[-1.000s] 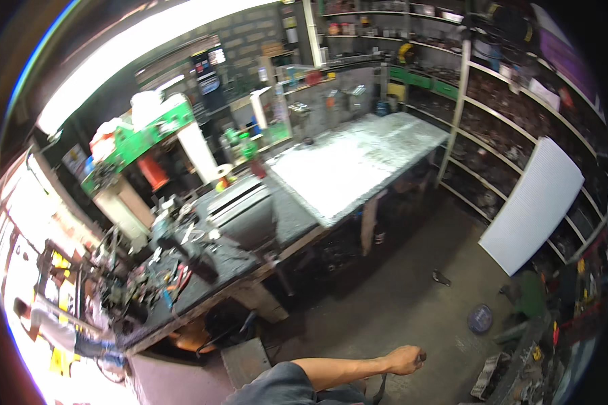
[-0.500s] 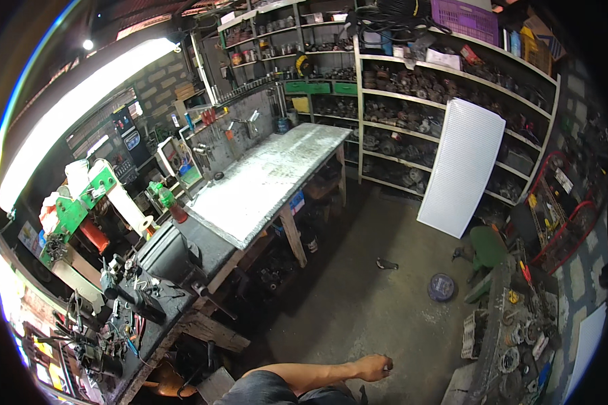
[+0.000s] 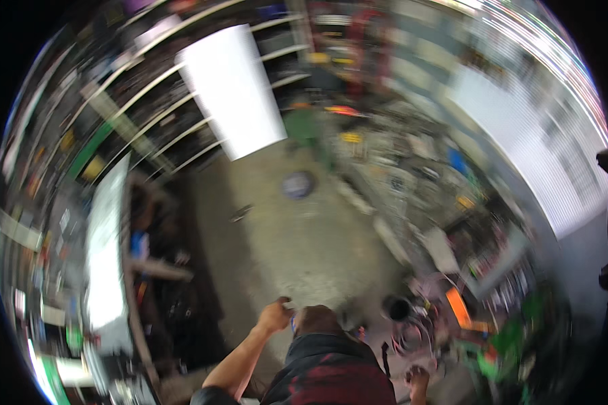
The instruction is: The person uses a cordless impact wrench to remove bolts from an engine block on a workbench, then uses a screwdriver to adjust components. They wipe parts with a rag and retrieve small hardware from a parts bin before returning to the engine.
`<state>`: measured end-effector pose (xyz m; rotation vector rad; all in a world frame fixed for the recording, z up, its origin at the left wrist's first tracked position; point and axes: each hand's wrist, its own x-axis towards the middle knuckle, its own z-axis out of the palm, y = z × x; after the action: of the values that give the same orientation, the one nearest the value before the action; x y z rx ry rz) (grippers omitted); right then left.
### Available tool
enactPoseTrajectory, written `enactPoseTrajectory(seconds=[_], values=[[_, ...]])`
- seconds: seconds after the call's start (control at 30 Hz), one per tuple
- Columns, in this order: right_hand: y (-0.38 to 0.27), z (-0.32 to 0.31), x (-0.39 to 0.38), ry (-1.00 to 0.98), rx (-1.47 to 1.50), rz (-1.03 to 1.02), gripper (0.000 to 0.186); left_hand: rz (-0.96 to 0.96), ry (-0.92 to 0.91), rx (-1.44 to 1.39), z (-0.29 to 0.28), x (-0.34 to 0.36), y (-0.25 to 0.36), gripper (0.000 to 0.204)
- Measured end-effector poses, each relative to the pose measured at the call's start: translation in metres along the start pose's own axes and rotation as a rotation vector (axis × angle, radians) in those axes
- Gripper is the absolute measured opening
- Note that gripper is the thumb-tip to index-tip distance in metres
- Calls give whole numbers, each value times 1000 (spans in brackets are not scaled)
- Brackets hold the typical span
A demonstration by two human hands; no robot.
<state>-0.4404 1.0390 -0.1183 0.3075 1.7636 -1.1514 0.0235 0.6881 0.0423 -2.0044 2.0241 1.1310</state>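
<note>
My left hand (image 3: pixel 275 316) is out in front of my body over the concrete floor (image 3: pixel 311 250), its fingers curled closed. A small pale bit shows at the fingertips, too small and smeared to name. My right hand (image 3: pixel 418 378) hangs low at my right side, near a tangle of hoses or cables (image 3: pixel 412 336) on the floor. Motion blur hides how its fingers are set, and I see nothing plainly held in it.
A metal-topped workbench (image 3: pixel 108 250) runs along the left. Parts shelves (image 3: pixel 145 104) stand at the back with a white corrugated panel (image 3: pixel 233 91) leaning on them. A round purplish tub (image 3: pixel 298 184) sits on the floor. A cluttered parts bench (image 3: pixel 398 175) lines the right, beyond it another white panel (image 3: pixel 520 128).
My view has swung to the right, so the workbench and shelves have shifted left and the right-hand bench shows more. My right hand has come into view. My left hand stays closed.
</note>
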Motion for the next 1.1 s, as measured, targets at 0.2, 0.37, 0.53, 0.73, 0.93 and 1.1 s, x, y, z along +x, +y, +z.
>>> enactPoseTrajectory(seconds=[0.2,0.37,0.53,0.73,0.93,1.1], values=[[46,-3,-5,121,-4,-27,7,172,-97,-176,10,65,87,42],[85,43,-32,300,308,-11,2,233,-381,-128,9,153,129,39],[116,76,-82,199,782,42,6,458,-503,-47,20,259,213,33],[126,119,-129,511,510,227,12,569,-548,-186,39,311,318,29],[120,141,-147,602,505,316,14,633,-593,-219,83,309,384,26],[108,126,-136,637,413,264,15,767,-432,-280,121,301,446,21]])
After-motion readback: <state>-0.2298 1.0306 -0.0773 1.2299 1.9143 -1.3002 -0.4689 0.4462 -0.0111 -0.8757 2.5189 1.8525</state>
